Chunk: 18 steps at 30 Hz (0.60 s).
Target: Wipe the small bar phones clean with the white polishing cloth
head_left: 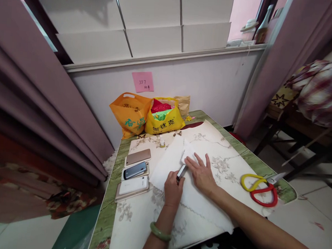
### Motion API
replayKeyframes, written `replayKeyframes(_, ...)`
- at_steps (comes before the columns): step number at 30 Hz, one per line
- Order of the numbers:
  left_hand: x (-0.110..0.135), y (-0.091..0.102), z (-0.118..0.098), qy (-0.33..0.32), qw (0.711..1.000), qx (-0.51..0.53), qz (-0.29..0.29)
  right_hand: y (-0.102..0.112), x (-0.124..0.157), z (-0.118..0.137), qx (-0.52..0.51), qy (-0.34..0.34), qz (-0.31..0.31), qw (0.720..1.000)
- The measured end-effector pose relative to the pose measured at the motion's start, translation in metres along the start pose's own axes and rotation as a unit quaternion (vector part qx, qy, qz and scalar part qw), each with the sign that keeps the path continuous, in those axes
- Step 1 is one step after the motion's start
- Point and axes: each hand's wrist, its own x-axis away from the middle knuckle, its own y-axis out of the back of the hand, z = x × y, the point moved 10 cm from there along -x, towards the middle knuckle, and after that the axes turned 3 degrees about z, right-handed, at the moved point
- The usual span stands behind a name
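Head view. Pink note (142,82) reads 357; characters below it unclear. Orange bag (131,115): green characters, first 香. Yellow bag (164,126): black characters, last two 达克. Slab (181,171), dark and slim, over the white cloth (166,165), between both hands; long axis slanted, far end away from wearer and slightly right. Left hand (173,190) curled, thumb and fingers gripping slab's near end. Right hand (203,176) spread, palm down on cloth, beside slab's far end, gripping nothing visible. Count: one slab, one scissors (271,181), three uppermost phones (135,185); number beneath unclear.
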Motion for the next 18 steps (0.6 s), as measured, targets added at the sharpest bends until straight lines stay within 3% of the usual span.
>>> replayKeyframes(4, 0.001, -0.001, 0.004, 0.006, 1.0, -0.003, -0.007, -0.007, 0.011, 0.032, -0.023, 0.108, 0.032, 0.993)
replayKeyframes(10, 0.0, -0.003, 0.001, -0.001, 1.0, 0.007, 0.003, -0.01, 0.0, -0.013, 0.021, -0.046, 0.041, 0.998)
replayKeyframes(11, 0.0, -0.002, 0.001, -0.001, 1.0, 0.006, 0.0, -0.011, 0.0, -0.008, 0.021, -0.035, 0.045, 0.998)
replayKeyframes(15, -0.001, -0.001, 0.002, 0.003, 1.0, 0.0, -0.009, -0.016, 0.012, 0.033, -0.009, 0.117, 0.07, 0.991)
replayKeyframes(16, 0.0, -0.001, 0.003, 0.003, 1.0, 0.002, -0.009, -0.015, 0.013, 0.033, -0.011, 0.122, 0.071, 0.99)
replayKeyframes(18, 0.0, -0.001, 0.002, -0.002, 1.0, 0.009, -0.007, -0.013, 0.009, 0.019, -0.003, 0.067, 0.063, 0.996)
